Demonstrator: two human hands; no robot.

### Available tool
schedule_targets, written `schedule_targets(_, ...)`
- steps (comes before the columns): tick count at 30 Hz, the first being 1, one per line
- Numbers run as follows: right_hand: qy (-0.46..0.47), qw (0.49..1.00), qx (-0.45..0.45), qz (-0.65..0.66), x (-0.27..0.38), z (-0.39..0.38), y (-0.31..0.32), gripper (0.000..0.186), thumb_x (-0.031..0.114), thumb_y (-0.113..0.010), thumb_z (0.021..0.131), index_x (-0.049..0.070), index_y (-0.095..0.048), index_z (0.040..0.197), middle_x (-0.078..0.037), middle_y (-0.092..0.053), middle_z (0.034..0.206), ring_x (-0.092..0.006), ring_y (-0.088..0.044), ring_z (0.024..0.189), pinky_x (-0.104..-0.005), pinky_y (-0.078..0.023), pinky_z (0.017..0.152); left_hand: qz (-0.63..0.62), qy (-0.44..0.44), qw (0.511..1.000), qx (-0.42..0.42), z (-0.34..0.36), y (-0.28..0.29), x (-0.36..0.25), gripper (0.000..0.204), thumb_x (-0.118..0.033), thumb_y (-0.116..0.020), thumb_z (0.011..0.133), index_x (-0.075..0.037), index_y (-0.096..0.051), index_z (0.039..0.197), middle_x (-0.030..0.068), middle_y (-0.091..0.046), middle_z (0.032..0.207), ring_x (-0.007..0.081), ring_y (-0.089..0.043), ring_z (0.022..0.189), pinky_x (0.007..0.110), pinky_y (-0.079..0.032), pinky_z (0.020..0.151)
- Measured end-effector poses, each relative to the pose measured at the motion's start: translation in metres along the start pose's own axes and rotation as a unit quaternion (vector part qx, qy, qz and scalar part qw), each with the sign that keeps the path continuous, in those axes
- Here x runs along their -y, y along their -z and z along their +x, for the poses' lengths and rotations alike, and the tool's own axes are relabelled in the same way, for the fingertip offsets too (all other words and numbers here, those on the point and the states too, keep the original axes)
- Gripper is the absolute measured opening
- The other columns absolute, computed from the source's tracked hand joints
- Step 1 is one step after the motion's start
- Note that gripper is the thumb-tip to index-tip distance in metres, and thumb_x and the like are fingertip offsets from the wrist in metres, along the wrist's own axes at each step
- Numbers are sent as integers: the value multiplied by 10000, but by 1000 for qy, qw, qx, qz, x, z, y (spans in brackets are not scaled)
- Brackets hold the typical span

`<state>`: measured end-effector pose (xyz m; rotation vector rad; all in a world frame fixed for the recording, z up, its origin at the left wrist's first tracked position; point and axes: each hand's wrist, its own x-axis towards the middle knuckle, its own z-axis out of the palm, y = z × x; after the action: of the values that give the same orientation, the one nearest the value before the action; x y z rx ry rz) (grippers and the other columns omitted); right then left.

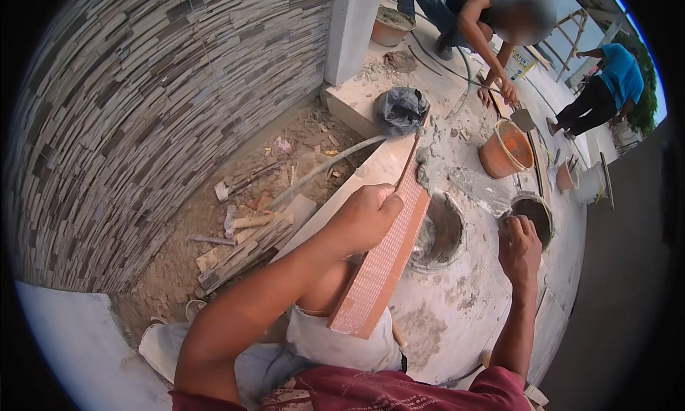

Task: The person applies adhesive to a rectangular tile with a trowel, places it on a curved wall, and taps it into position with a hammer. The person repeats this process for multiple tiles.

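Note:
My left hand (pixel 367 218) grips a long, narrow terracotta tile (pixel 374 290) by its upper part; the tile's back has a pale grid pattern, and it slants up over my bent knee. My right hand (pixel 519 250) has its fingers curled at the near left rim of a dark bucket (pixel 540 211), on something I cannot make out. Between my hands stands a mortar-caked bucket (pixel 449 240) with wet grey contents. A crumpled clear plastic sheet (pixel 474 190) lies just beyond it.
Stacked-stone wall (pixel 121 125) at left, above rubble (pixel 285 183) and a pale ledge (pixel 357 183) with a black bag (pixel 402 111). An orange bucket (pixel 503 150) stands ahead. A crouching person (pixel 464 33) reaches down at top; another person (pixel 606 83) bends at upper right.

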<state>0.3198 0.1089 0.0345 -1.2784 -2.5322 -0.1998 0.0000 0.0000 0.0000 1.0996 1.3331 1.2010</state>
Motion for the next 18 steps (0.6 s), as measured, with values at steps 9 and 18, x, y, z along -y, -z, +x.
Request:
schedule_targets(9,86,995,-56,-16,36,51,81,257,9,-692,794,10,-614,1040,-167,-649,1002,-384,-639,926,-426,-506,794,277,-42,956,-89,-6,-40,-26,333,-233,-524,920,52,-667,822,294,-671,802,452,-680,800,512,-546,765)
schedule_targets(18,104,993,27,38,63,39,73,260,26,-705,770,22,-603,1008,-161,-623,886,-389,-615,844,-458,-485,729,327,-58,942,-52,-2,-56,-29,231,-147,-583,871,5,-726,771,242,-700,802,389,-710,783,457,-576,712)
